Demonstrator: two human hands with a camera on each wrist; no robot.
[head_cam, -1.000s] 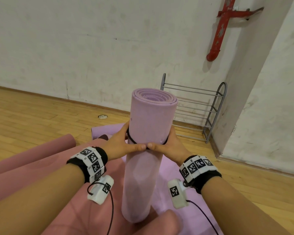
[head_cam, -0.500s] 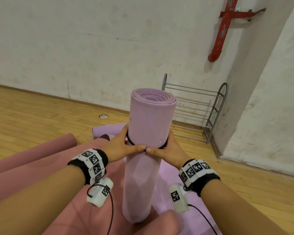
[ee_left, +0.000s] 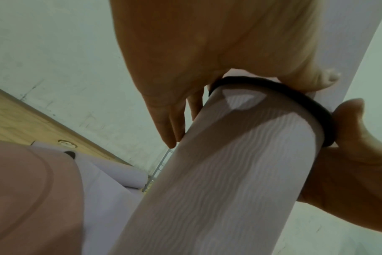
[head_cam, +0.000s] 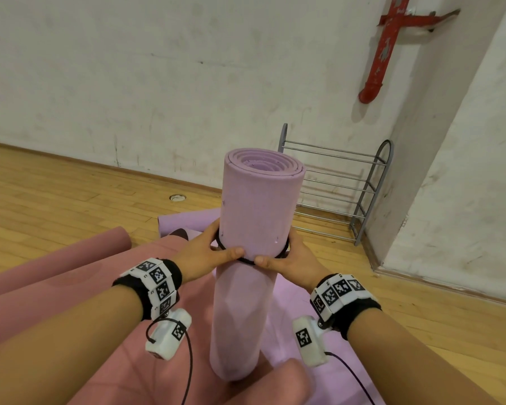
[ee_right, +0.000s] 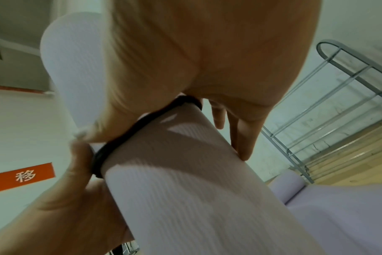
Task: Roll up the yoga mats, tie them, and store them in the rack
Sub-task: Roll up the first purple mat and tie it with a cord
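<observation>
A rolled lilac yoga mat (head_cam: 257, 206) stands upright on its end in front of me. A black elastic band (head_cam: 247, 260) circles it about halfway down. My left hand (head_cam: 205, 252) wraps the mat from the left and my right hand (head_cam: 292, 258) from the right. Both thumbs press on the band at the front and nearly meet. In the left wrist view the band (ee_left: 294, 96) runs under my palm, with my fingers (ee_left: 170, 131) lying straight down the mat (ee_left: 229, 172). The right wrist view shows the same band (ee_right: 120, 143) under my right thumb.
A grey metal rack (head_cam: 371, 182) stands against the wall behind the mat, beside a wall column. Pink mats (head_cam: 56, 258) lie on the wooden floor at left, one rolled. Another lilac mat (head_cam: 187, 223) lies partly unrolled underneath. A knee (head_cam: 275, 384) shows at the bottom edge.
Both hands, with the band, have slid slightly lower on the upright mat. The mat has stayed upright in the same place.
</observation>
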